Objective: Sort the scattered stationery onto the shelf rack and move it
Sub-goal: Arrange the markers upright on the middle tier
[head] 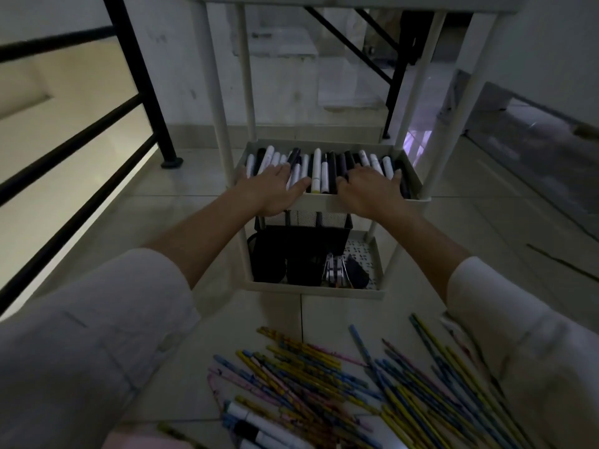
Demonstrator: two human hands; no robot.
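Lying nearest the camera, a heap of patterned pencils [340, 377] covers the floor tiles [162, 222], with a few loose markers [259, 422] at its left edge. None of this is on the rack yet. Past the heap, two white-sleeved forearms reach forward to the shelf rack [214, 76]. Its bottom tier [372, 254] carries a black mesh organiser [301, 251] and some small metal items beside it, too dim to identify. On the middle tier, the left hand [275, 189] and the right hand [369, 192] lie palm-down on a row of shelved markers [317, 166]. The fingers are straight and spread, pressing rather than gripping, and neither hand holds anything. A black railing [136, 76] stands behind, to the left.

Risk assessment: the shelved markers are round, and several ride up on their neighbours. Uneven palm pressure could roll them askew or tip one over the low front rim. A forward push at that rim may also slide the rack on the smooth tile. The pencils lie just before the rack's foot, so moving it early could scatter them or roll them underfoot.

Orientation: the shelved markers run front to back across the tray, one end toward the person. A few at the left are slanted, and the cap ends cannot be told. The pencils mostly run far-left to near-right, crossing one another.
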